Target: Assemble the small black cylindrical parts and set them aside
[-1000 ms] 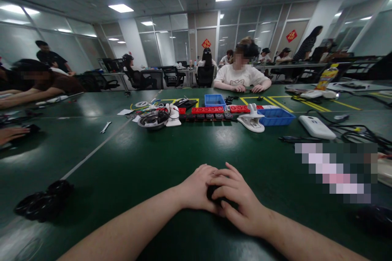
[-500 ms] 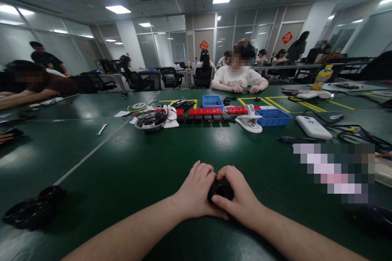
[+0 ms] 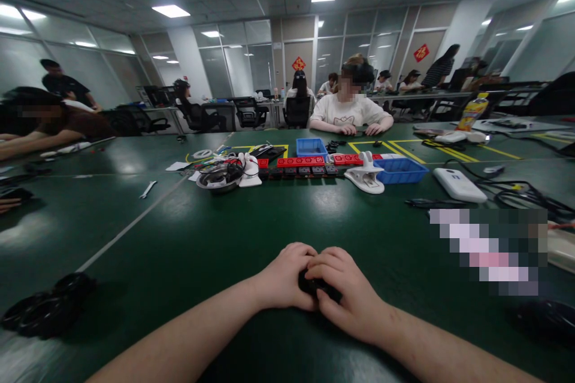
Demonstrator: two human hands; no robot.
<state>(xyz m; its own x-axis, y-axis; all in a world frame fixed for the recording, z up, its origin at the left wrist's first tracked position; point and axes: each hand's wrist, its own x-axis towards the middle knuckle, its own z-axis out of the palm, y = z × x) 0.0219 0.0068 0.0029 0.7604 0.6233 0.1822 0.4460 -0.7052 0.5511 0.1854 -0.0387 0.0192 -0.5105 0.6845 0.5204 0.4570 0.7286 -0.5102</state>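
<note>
Close in front of me, a black ring-shaped object (image 3: pixel 320 288) is between my two hands. My left hand (image 3: pixel 287 278) has its fingers wrapped round the left side of it. From the right, my right hand (image 3: pixel 350 290) closes over its top, thumb at the near edge and fingers curled over the far side. Only a dark strip of the object shows between the fingers, so its exact kind is hidden. Both hands are low over the green table (image 3: pixel 215 239), and their fingers touch or nearly touch.
Black rings or coils (image 3: pixel 49 305) lie at the left. Further back are a wrench (image 3: pixel 147 190), a metal bowl of cables (image 3: pixel 219 176), red power strips (image 3: pixel 300 161), a white clip stand (image 3: pixel 366 176) and a blue bin (image 3: pixel 401 172). A white device (image 3: pixel 459 184) lies right; a person (image 3: pixel 353 108) sits opposite.
My right hand has rolled its fingers further over the black ring-shaped object, whose centre hole showed before and is now covered. The hands have shifted slightly.
</note>
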